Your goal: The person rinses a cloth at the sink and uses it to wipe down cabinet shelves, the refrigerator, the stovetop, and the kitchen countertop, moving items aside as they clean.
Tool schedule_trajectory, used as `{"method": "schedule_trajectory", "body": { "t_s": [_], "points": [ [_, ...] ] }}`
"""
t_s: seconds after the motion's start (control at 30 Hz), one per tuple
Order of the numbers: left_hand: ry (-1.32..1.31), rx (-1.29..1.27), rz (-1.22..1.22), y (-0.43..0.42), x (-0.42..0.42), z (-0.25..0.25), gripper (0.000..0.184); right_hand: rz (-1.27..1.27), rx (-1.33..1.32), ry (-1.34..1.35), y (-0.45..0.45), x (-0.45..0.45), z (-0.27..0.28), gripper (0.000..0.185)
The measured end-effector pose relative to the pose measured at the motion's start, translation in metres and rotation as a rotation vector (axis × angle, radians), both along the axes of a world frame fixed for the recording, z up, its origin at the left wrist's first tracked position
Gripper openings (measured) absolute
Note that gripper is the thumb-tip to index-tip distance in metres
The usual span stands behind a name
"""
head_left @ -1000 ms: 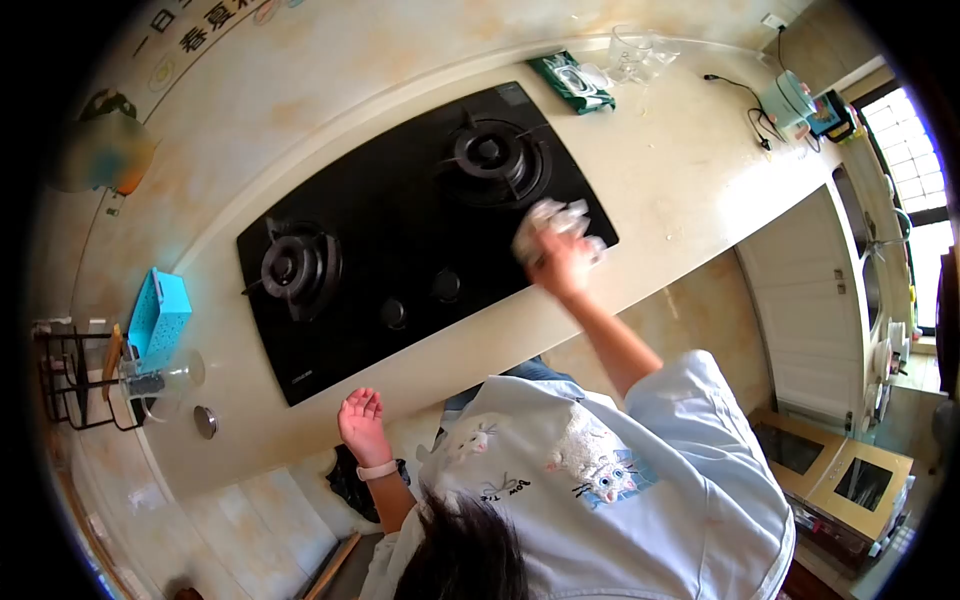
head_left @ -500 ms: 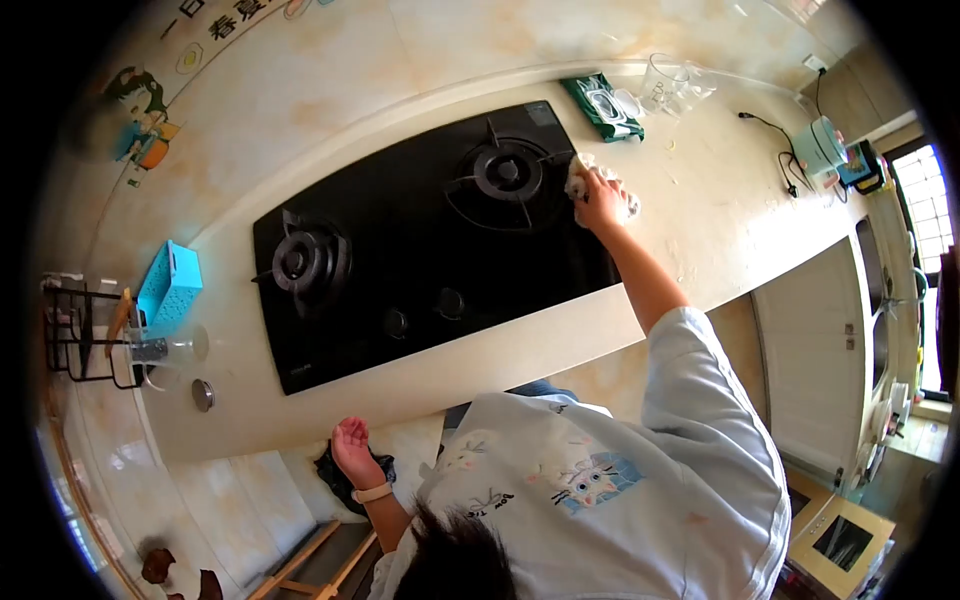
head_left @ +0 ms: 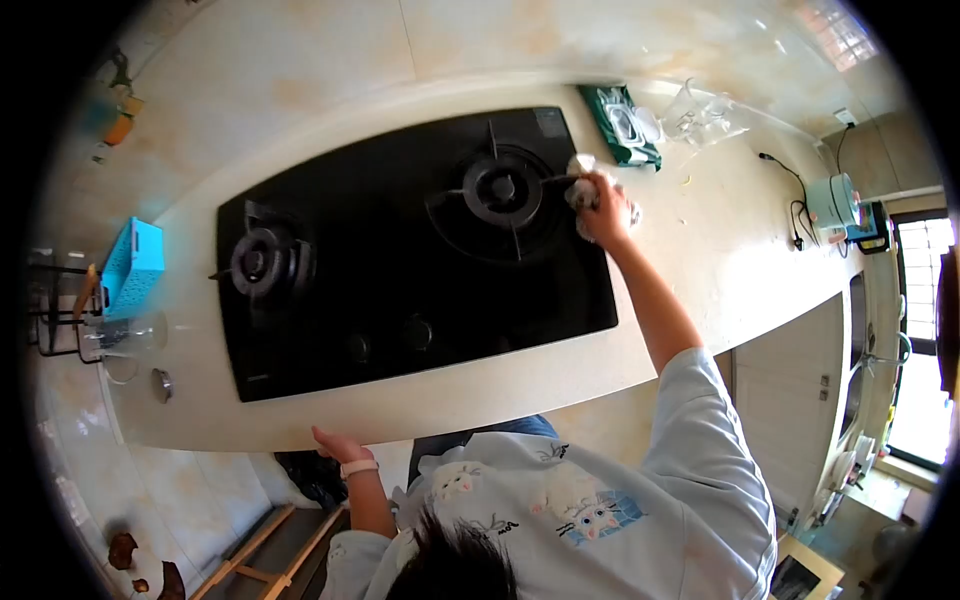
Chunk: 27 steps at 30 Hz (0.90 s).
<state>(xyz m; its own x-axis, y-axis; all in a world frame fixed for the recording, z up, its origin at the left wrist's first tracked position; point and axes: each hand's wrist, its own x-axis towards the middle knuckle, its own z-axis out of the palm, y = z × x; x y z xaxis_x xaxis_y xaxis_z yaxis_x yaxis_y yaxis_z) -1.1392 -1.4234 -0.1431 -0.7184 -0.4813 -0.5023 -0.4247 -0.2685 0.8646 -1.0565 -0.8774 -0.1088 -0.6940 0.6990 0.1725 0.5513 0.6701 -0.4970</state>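
Note:
My right hand (head_left: 607, 212) is closed around a crumpled whitish cloth (head_left: 583, 195), pressed at the right edge of the black gas stove (head_left: 370, 280). The cloth lies by the right burner (head_left: 502, 190), close to one arm of its pan support. My left hand (head_left: 340, 446) is at the counter's front edge, below the stove's left part. It holds nothing I can see; its thumb stands apart and the other fingers show only in part.
A green wipes pack (head_left: 622, 125) and a clear plastic jug (head_left: 690, 118) stand behind the cloth. Farther right are a pale green appliance (head_left: 834, 202) and its black cord. On the left sit a blue basket (head_left: 135, 268), a glass pitcher (head_left: 130, 335) and a round metal lid (head_left: 162, 385).
The view has shifted, so the stove sits farther left and lower. My left hand has come to the counter's front edge. My right hand still holds the cloth beside the right burner.

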Motion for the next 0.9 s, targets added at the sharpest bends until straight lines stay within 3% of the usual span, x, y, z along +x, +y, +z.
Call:
{"method": "schedule_trajectory", "body": {
  "t_s": [0.03,0.1,0.2,0.3,0.37,0.43,0.63,0.67,0.73,0.77,0.8,0.83,0.87,0.9],
  "points": [
    [-0.027,-0.014,0.003,0.011,0.0,0.001,0.054,0.004,-0.022,0.018,0.011,-0.006,-0.007,0.054],
    [-0.14,-0.28,0.219,0.036,-0.005,0.017,0.059,0.197,-0.145,0.165,0.038,-0.011,-0.01,0.052],
    [-0.093,-0.363,0.073,0.042,0.001,0.027,0.056,0.27,-0.188,0.057,0.053,-0.03,0.01,0.052],
    [-0.119,-0.363,0.21,0.061,-0.004,0.038,0.054,0.318,-0.124,-0.051,0.068,-0.066,0.008,0.053],
    [-0.085,-0.348,0.117,0.044,-0.002,0.026,0.053,0.281,-0.102,-0.264,0.064,-0.091,0.034,0.053],
    [-0.049,-0.332,0.024,0.039,-0.005,0.023,0.052,0.42,-0.125,-0.254,0.083,-0.108,0.027,0.054],
    [-0.18,-0.327,0.198,0.031,0.0,0.017,0.051,0.558,-0.104,-0.282,0.076,-0.181,0.023,0.055],
    [-0.216,-0.472,0.119,0.028,0.002,0.014,0.05,0.577,-0.105,-0.283,0.071,-0.198,0.018,0.055],
    [-0.255,-0.614,0.056,0.027,0.001,0.012,0.05,0.865,0.027,-0.239,0.063,-0.237,0.007,0.061],
    [-0.111,-0.389,0.158,0.027,-0.001,0.009,0.048,0.883,0.031,-0.235,0.061,-0.255,0.008,0.061],
    [0.027,-0.169,0.25,0.025,0.0,0.007,0.047,0.848,-0.232,-0.36,0.057,-0.268,0.02,0.062],
    [0.013,-0.177,0.259,0.017,0.007,0.002,0.047,0.796,-0.501,-0.49,0.048,-0.276,0.035,0.062],
    [-0.216,-0.804,-0.123,0.006,0.016,-0.005,0.046,0.648,-0.673,-0.711,0.04,-0.285,0.052,0.065],
    [-0.335,-1.091,-0.346,0.007,0.014,-0.003,0.045,0.684,-0.669,-0.734,0.04,-0.292,0.051,0.067]
  ]
}}
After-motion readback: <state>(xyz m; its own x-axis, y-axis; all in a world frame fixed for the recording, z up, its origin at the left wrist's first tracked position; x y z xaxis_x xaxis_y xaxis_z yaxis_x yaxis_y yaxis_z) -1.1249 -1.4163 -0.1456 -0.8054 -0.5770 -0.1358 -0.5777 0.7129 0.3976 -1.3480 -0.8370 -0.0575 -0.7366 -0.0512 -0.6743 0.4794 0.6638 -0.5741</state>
